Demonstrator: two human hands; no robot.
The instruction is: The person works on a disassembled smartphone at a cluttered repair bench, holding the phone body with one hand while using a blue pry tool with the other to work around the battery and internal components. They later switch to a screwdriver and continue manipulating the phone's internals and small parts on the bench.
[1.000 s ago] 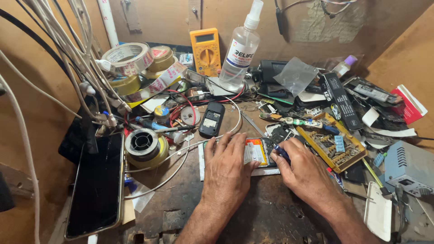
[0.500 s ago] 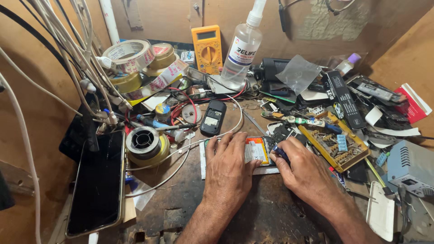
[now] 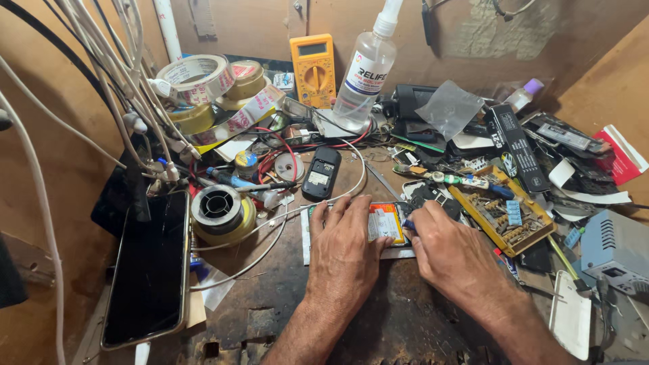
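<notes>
Nearest to us, both hands sit in the same spots as a sec ago, so we read this as steady fine work, no new step. Our left hand (image 3: 345,253) lies flat w/ fingers spread, pressing down on the opened phone (image 3: 385,224), which lies on the dark worktop (image 3: 270,297) just ahead of us, its orange-edged insides showing between the two hands. Our right hand (image 3: 454,255) is curled, fingertips pinched on a small blue-tipped tool (image 3: 408,227) at the phone's right edge; whether the tip touches a part we can't tell. The only change we see is a slight shift of the camera, so the phone's held put and the poke goes on at the same point.

To the left, a black-screen phone (image 3: 149,270) lies face up, a solder spool (image 3: 220,211) just beyond. A bit farther, a small dark handset (image 3: 320,173); right of it a yellow tray of bits (image 3: 500,213). At the back, tape rolls (image 3: 203,78), a yellow multimeter (image 3: 314,67) and a clear spray bottle (image 3: 362,78).
</notes>
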